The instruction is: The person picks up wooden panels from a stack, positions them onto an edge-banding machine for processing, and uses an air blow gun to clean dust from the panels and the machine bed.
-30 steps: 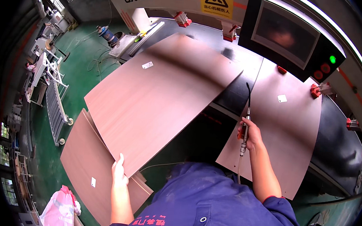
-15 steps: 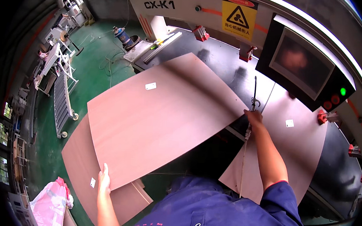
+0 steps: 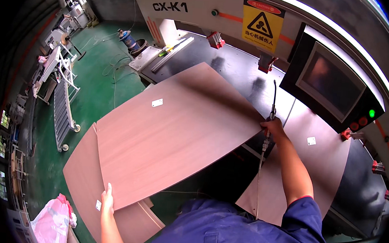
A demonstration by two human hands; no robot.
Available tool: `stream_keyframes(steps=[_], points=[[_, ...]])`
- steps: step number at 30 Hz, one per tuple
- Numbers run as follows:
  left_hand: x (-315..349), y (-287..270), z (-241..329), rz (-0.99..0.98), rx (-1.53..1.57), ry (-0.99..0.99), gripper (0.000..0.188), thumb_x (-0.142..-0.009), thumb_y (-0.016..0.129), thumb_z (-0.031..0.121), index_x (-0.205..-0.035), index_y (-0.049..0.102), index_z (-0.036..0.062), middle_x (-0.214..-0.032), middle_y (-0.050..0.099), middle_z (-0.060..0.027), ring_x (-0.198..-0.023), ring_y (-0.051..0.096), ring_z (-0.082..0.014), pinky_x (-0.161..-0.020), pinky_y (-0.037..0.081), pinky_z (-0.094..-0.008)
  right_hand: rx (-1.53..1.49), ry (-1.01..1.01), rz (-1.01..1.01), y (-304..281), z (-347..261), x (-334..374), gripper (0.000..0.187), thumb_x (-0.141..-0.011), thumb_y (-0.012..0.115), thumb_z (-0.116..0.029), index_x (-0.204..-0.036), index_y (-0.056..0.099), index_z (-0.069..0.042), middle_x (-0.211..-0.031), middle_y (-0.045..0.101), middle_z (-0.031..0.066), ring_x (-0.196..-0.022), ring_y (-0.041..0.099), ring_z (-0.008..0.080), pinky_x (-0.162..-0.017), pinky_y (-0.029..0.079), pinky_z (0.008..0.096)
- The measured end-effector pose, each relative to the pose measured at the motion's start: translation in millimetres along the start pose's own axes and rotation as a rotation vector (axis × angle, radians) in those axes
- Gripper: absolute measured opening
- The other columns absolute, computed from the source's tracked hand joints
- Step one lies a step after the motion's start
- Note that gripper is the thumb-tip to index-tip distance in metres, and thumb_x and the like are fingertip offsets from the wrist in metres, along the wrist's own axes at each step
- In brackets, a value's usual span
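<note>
A large brownish-pink board [image 3: 175, 138] with a small white label spans the middle of the view, tilted between the stack at left and the machine table. My left hand [image 3: 107, 199] grips its near left edge, thumb on top. At its right corner, my right hand [image 3: 273, 127] is closed round an air blow gun [image 3: 273, 111] and also holds the board's edge; the fingers underneath are hidden. From the gun a thin hose [image 3: 258, 184] runs down toward me. Under the board's left part lie similar stacked boards [image 3: 77, 169].
Another labelled board [image 3: 306, 170] rests on the dark machine table [image 3: 357, 178]. Above it hang a control screen [image 3: 332, 81] and red-tipped clamps [image 3: 216, 40]. A wheeled rack [image 3: 64, 112] stands on the green floor; a pink plastic bag [image 3: 52, 222] sits at lower left.
The board's left end and my left hand have moved slightly nearer to me, showing more of the stack's far edge. My right hand keeps hold of the blow gun and the corner.
</note>
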State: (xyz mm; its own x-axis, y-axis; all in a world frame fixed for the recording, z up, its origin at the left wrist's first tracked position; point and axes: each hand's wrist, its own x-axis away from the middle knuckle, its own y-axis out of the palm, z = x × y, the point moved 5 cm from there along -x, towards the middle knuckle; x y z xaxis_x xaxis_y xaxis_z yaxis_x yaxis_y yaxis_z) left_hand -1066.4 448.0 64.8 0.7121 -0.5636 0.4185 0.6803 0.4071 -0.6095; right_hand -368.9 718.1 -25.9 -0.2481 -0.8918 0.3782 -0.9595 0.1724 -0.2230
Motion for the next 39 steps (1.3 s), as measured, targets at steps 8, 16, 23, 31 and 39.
stream_keyframes(steps=[8, 16, 23, 31, 39], points=[[-18, -4, 2, -0.013, -0.024, 0.020, 0.074, -0.089, 0.053, 0.050, -0.130, 0.039, -0.0094, -0.134, 0.045, -0.0220, -0.127, 0.041, -0.0273, -0.105, 0.031, -0.0391, -0.197, 0.006, 0.237, -3, -3, 28, 0.027, -0.069, 0.073, -0.002, -0.079, 0.048, -0.007, -0.063, 0.054, 0.0052, -0.047, 0.051, 0.0154, -0.041, 0.039, 0.0285], [-42, -3, 1, -0.053, -0.092, 0.061, 0.071, -0.091, 0.051, 0.051, -0.127, 0.046, -0.0104, -0.130, 0.050, -0.0222, -0.124, 0.045, -0.0270, -0.103, 0.034, -0.0385, -0.356, -0.026, 0.335, -28, 17, 103, 0.025, -0.070, 0.068, 0.004, -0.080, 0.048, -0.008, -0.063, 0.051, 0.0022, -0.047, 0.048, 0.0136, -0.040, 0.036, 0.0271], [-69, 26, 32, -0.224, -0.059, 0.202, 0.059, -0.093, 0.050, 0.046, -0.114, 0.057, -0.0089, -0.108, 0.063, -0.0167, -0.102, 0.059, -0.0224, -0.088, 0.045, -0.0347, -0.403, -0.007, 0.501, -60, 39, 175, 0.026, -0.072, 0.067, 0.003, -0.083, 0.047, -0.008, -0.066, 0.050, 0.0017, -0.047, 0.047, 0.0129, -0.041, 0.037, 0.0265], [-88, 77, 94, -0.268, -0.240, 0.377, 0.061, -0.089, 0.054, 0.049, -0.107, 0.061, -0.0088, -0.100, 0.066, -0.0194, -0.096, 0.063, -0.0242, -0.084, 0.047, -0.0358, -0.430, 0.014, 0.598, -91, 81, 223, 0.026, -0.074, 0.066, 0.001, -0.083, 0.044, -0.010, -0.064, 0.051, 0.0023, -0.049, 0.050, 0.0137, -0.039, 0.037, 0.0255], [-135, 121, 122, -0.302, -0.258, 0.455, 0.064, -0.085, 0.057, 0.053, -0.100, 0.062, -0.0091, -0.093, 0.066, -0.0188, -0.086, 0.063, -0.0240, -0.078, 0.048, -0.0356, -0.469, 0.009, 0.618, -88, 102, 240, 0.025, -0.075, 0.064, 0.003, -0.081, 0.043, -0.010, -0.063, 0.051, 0.0025, -0.048, 0.048, 0.0132, -0.037, 0.035, 0.0251]])
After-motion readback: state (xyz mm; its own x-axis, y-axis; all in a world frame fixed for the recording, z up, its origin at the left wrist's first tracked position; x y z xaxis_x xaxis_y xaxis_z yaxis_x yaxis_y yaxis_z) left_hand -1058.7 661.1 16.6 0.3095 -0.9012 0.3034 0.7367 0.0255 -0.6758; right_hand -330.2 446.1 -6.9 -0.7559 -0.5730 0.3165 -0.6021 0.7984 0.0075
